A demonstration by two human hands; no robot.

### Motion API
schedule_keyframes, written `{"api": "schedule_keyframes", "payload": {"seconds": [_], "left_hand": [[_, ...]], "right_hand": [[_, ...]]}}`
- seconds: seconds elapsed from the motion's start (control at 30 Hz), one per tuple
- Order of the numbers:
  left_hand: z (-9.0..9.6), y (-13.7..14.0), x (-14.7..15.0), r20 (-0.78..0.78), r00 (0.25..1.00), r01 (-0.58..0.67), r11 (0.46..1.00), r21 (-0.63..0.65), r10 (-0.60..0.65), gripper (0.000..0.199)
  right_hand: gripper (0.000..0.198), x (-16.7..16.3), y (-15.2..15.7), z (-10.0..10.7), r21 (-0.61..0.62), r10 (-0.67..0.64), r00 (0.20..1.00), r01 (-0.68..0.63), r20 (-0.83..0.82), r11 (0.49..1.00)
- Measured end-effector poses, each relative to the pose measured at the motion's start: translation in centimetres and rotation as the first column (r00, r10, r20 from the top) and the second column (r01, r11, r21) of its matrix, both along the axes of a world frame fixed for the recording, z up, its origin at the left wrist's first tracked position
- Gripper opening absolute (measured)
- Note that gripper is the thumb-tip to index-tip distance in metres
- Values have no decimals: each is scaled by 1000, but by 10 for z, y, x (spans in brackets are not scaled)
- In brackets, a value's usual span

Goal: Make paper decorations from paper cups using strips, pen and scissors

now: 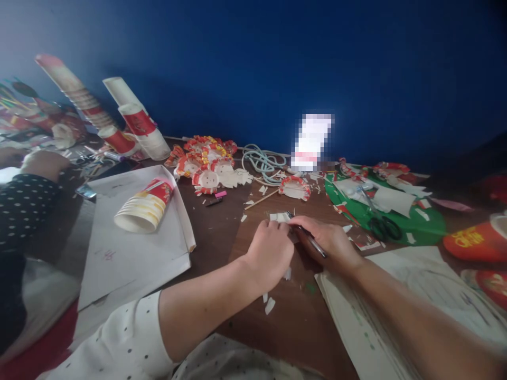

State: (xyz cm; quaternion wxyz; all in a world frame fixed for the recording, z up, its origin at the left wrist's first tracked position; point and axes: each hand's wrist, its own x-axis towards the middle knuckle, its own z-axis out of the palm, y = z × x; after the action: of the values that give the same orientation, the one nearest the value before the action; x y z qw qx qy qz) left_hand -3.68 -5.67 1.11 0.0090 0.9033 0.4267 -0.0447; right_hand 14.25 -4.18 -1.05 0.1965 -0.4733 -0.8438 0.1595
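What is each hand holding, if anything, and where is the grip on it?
The right hand holds a pen near its end by the small paper piece. Whether the left hand holds that paper cannot be told.

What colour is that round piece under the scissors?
Green; the round piece shows in the head view, the only one.

The pen [313, 244] is dark, the wall [237, 68] blue, the white sleeve [130, 328] dark-dotted.
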Motion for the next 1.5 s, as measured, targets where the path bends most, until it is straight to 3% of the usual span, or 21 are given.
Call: {"api": "schedule_keyframes", "payload": {"seconds": [0.3, 0.7, 0.97, 1.17, 1.3, 1.4, 1.5], "left_hand": [[11, 6, -10, 4, 1000, 18, 999, -38, -18, 27], [16, 13, -20, 57, 997, 53, 996, -74, -49, 28], [13, 16, -24, 65, 995, 73, 996, -56, -70, 22], [20, 13, -27, 70, 994, 85, 993, -78, -79, 24], [28, 12, -29, 99, 989, -108, 993, -42, 112, 22], [30, 17, -31, 149, 943, -290, 955, -66, 297, 26], [25, 26, -33, 174, 903, -376, 919, -118, 392, 29]], "right_hand": [[26, 4, 6, 2, -99, -34, 998, 28, -62, 995], [28, 4, 1, 11, -57, 50, 999, -49, 17, 997], [27, 2, -1, 10, -52, 35, 999, -34, 33, 998], [27, 2, -1, 7, -45, 37, 999, -35, 32, 998], [26, 1, -2, 8, -34, 14, 999, -13, 43, 999], [27, 1, -3, 8, -26, -2, 998, 4, 66, 1000], [28, 2, -3, 8, -10, 5, 997, -4, 82, 1000]]}}
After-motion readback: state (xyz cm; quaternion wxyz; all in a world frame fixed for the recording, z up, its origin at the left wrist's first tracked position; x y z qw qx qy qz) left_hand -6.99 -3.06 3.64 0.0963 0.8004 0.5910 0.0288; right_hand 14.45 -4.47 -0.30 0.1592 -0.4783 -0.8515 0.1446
